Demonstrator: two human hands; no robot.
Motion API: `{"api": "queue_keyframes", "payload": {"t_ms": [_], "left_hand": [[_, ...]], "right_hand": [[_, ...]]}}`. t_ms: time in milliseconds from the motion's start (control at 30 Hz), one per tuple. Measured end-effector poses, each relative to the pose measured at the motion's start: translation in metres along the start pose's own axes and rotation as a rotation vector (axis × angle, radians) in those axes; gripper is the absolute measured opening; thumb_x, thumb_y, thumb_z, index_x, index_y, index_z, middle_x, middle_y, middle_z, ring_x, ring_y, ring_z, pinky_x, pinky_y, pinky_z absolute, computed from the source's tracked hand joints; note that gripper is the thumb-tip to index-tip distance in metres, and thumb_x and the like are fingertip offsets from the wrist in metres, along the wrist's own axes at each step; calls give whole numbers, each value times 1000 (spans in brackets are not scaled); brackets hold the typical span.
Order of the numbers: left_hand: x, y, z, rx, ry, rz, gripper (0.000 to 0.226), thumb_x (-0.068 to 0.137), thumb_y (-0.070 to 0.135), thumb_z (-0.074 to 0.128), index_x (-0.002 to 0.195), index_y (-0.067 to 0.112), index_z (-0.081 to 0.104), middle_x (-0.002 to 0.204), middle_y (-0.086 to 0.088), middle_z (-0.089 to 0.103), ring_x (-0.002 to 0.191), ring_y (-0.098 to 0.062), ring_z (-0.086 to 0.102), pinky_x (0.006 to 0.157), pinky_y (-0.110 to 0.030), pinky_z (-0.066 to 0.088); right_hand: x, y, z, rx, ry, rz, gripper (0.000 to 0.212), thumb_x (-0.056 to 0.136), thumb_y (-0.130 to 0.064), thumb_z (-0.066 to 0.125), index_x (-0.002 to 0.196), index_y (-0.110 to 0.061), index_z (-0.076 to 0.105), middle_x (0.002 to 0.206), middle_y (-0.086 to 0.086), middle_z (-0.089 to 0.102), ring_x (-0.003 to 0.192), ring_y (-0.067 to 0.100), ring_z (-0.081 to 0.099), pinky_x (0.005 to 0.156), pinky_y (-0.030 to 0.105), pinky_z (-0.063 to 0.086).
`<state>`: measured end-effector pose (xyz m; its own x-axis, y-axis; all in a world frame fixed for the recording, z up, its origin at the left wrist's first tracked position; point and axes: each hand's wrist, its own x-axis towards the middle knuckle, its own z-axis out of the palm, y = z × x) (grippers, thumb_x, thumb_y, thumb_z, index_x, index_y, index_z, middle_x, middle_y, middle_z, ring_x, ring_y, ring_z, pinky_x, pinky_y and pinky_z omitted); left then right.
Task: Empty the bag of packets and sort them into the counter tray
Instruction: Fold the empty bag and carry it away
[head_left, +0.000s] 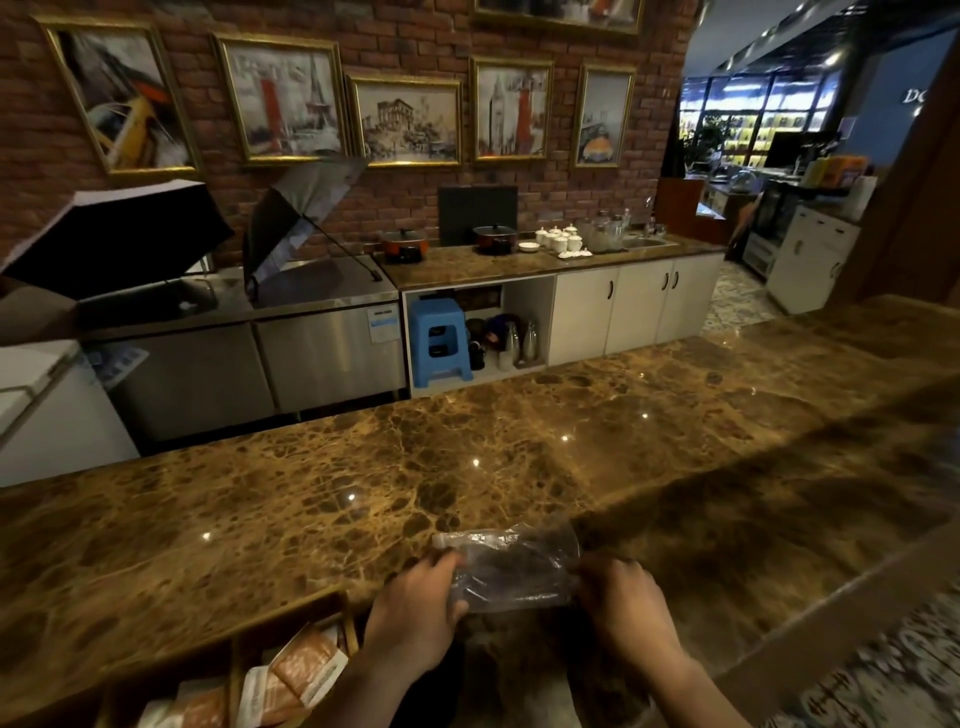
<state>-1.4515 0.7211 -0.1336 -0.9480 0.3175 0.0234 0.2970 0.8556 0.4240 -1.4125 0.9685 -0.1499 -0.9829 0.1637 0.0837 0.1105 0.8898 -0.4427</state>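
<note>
Left hand (415, 608), right hand (623, 603) grip clear bag (514, 569) ends above surface (363, 467), fingers curled, likely opening; tray (234, 670) holds packets (301, 670).

The bag (511, 569) hangs just above the near edge of the counter (467, 457), between the left hand (415, 618) at its left end and the right hand (623, 603) at its right end; the tray (234, 660) sits to the left of the left hand, at the counter's near edge, with packets (296, 675) lying in its compartments; behind the counter, across the aisle, a stool (439, 340) stands in an open cabinet bay; on the back counter (519, 265) above it, two pots (493, 238) stand left of a cluster of cups (561, 240); pictures (405, 119) hang on the wall behind.
</note>
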Motion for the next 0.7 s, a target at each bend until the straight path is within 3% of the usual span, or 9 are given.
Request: {"api": "queue_keyframes", "payload": {"t_ms": [267, 433, 600, 700], "left_hand": [[13, -2, -61, -184, 75, -15, 39, 96, 31, 58, 128, 49, 44, 126, 12, 56, 112, -12, 58, 91, -35, 51], [16, -16, -105, -151, 152, -53, 37, 96, 37, 57, 129, 47, 43, 139, 10, 49, 118, -14, 55, 95, -36, 49], [11, -34, -155, -133, 243, -58, 38, 97, 33, 58, 131, 45, 44, 138, 12, 46, 107, -6, 47, 86, -29, 41], [9, -43, -180, -104, 298, -21, 36, 98, 33, 58, 130, 42, 47, 140, 12, 43, 118, -11, 51, 90, -26, 39]], "right_hand": [[19, -33, -42, 160, 98, -95, 20, 97, -29, 62, 113, -37, 71, 105, -17, 71, 92, -2, 68, 82, 29, 60], [34, -81, -63, 180, 185, -139, 25, 97, -21, 62, 119, -29, 70, 112, -11, 69, 93, 3, 65, 82, 33, 59], [50, -128, -79, 151, 183, -192, 28, 96, -21, 63, 123, -29, 67, 116, -7, 66, 93, 6, 62, 85, 31, 58], [57, -148, -87, 150, 215, -244, 28, 96, -19, 64, 123, -26, 69, 114, -3, 65, 94, 11, 61, 84, 28, 54]]}}
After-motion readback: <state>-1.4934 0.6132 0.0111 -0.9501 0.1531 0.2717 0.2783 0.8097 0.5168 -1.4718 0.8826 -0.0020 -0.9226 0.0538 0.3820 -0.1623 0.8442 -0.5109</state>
